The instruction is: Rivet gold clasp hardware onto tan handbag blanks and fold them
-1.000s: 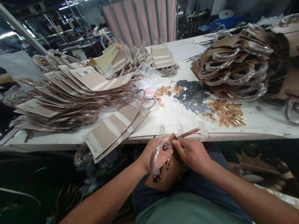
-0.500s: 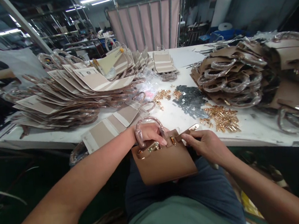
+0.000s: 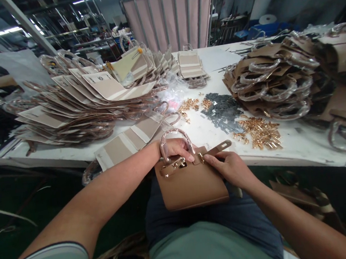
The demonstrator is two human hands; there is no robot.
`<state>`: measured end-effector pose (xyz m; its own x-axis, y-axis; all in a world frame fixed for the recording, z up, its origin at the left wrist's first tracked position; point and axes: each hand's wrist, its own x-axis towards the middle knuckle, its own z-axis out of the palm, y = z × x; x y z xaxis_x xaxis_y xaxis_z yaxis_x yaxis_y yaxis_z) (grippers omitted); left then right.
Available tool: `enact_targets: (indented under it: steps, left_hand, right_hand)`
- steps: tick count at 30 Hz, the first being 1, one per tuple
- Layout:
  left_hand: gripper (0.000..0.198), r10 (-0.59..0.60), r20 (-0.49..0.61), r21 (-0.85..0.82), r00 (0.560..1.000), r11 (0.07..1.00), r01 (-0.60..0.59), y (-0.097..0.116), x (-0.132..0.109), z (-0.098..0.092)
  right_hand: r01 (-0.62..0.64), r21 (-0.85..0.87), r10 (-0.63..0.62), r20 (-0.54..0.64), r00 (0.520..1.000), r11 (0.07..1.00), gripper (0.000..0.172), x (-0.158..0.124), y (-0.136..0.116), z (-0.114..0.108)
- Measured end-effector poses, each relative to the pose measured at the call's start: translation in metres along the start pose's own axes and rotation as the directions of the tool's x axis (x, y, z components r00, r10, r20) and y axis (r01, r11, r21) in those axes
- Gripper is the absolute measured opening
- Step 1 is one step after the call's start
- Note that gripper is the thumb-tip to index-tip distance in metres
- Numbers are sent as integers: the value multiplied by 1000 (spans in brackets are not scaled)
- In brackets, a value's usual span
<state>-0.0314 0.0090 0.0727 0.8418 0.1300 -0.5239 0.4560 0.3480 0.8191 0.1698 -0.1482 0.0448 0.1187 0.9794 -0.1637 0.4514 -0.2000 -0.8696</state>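
Note:
A tan handbag panel (image 3: 194, 187) rests on my lap against the table edge, its plastic-wrapped handle (image 3: 176, 132) standing up. My left hand (image 3: 178, 148) reaches through the handle and grips the panel's top edge, thumb on the front. Gold hardware (image 3: 181, 163) sits on the panel left of that thumb, on a short strap. At the right end, my right hand (image 3: 226, 165) pinches a tan strap (image 3: 220, 147) with a slotted metal tip, close to a gold loop (image 3: 200, 157). Some of the right fingers are hidden behind the panel.
Stacked beige panels (image 3: 81, 108) fill the table's left side. Tan bag pieces with wrapped handles (image 3: 272, 78) are heaped at right. Gold fittings (image 3: 261, 132) and dark metal plates (image 3: 222, 112) lie between. One panel (image 3: 127, 140) lies near the front edge.
My right hand has shifted slightly left along the strap, closer to the gold loop. The strap's metal tip has turned, showing its slot. The left hand keeps its grip; the view has tilted down a little.

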Motion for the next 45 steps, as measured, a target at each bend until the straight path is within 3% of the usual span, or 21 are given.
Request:
enact_targets:
  steps: [3,6,9,11,14,18,19,21,25,29,31,33,35,37,40,43,45]
  left_hand:
    - [39,32,-65,-61,997,997,-36,-4,6,-13]
    - [51,27,-248,-159,968,985,-68,-12,2,-33]
    - [66,60,-446,-225,893,958,-176,-29,-12,-39]
    - [78,148,-544,-207,826,930,-303,-46,-22,-30]
    - [89,308,-633,1,711,918,-397,-72,-27,-2]
    - [78,485,-783,429,391,875,-225,-94,-18,31]
    - [71,515,-787,476,339,857,-197,-97,-15,35]
    - [57,551,-785,493,285,833,-251,-99,-12,41]
    - [49,504,-827,330,251,795,-508,-100,-12,51]
    - [59,271,-930,6,250,691,-723,-96,-11,58]
    - [55,170,-931,-156,323,614,-774,-93,-11,60]
    - [49,139,-900,-268,413,570,-777,-89,-14,62]
    - [46,139,-875,-325,464,542,-775,-84,-20,65]
    - [46,141,-882,-328,450,502,-800,-79,-27,69]
    - [44,180,-910,-271,374,427,-863,-69,-37,79]
    - [38,280,-905,-197,321,395,-897,-55,-43,98]
    - [42,362,-870,-171,334,413,-894,-45,-45,117]
  right_hand:
    - [-111,143,113,-7,994,984,62,2,5,3]
    - [-170,213,186,-58,981,962,64,5,15,3]
    - [-194,269,227,-97,969,943,64,10,29,2]
    - [-197,296,242,-123,962,935,64,13,38,0]
    - [-216,313,271,-144,952,925,63,15,46,2]
    - [-234,319,291,-144,946,918,64,15,51,9]
    - [-235,324,295,-149,944,916,63,14,53,10]
    - [-237,338,304,-160,939,911,62,14,57,13]
    - [-237,400,319,-151,936,885,59,15,62,13]
    - [-216,382,303,-182,936,898,60,17,57,12]
    - [-201,314,275,-212,938,928,61,18,49,9]
    - [-196,220,246,-226,942,955,63,18,39,6]
    - [-180,122,205,-246,947,976,62,16,30,2]
    - [-118,17,118,-328,937,993,56,10,21,0]
    - [60,-181,-141,-474,869,982,40,-6,7,2]
    - [311,-289,-411,-408,815,905,28,-24,-15,15]
    - [438,-290,-517,-311,798,851,43,-31,-34,28]
